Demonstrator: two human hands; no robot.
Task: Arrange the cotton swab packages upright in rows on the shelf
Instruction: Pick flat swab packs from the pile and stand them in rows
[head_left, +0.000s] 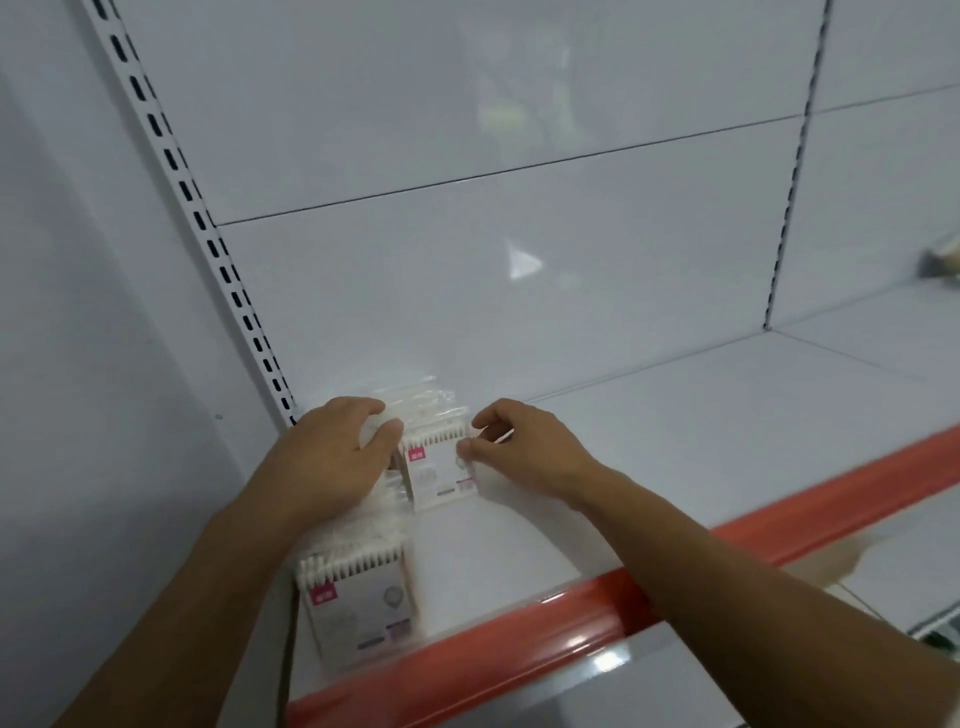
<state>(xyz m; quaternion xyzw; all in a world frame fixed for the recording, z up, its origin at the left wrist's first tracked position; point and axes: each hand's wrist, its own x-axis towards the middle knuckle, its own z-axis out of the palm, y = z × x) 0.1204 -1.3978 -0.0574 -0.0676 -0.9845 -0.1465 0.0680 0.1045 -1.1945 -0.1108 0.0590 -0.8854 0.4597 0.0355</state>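
Note:
Several cotton swab packages stand upright at the left end of a white shelf (675, 467). One row runs from the shelf's front, its front package (358, 603) showing a pink label. A second, shorter row (439, 467) stands beside it near the back panel. My left hand (332, 462) rests on top of the left row, fingers curled over the packages. My right hand (514, 441) pinches the right edge of the front package of the second row between thumb and fingers.
An orange-red price strip (649, 587) runs along the shelf's front edge. A slotted white upright (208, 244) stands at the left, another (795, 171) to the right. A blurred object (940, 260) lies at the far right. A lower shelf (883, 566) shows below.

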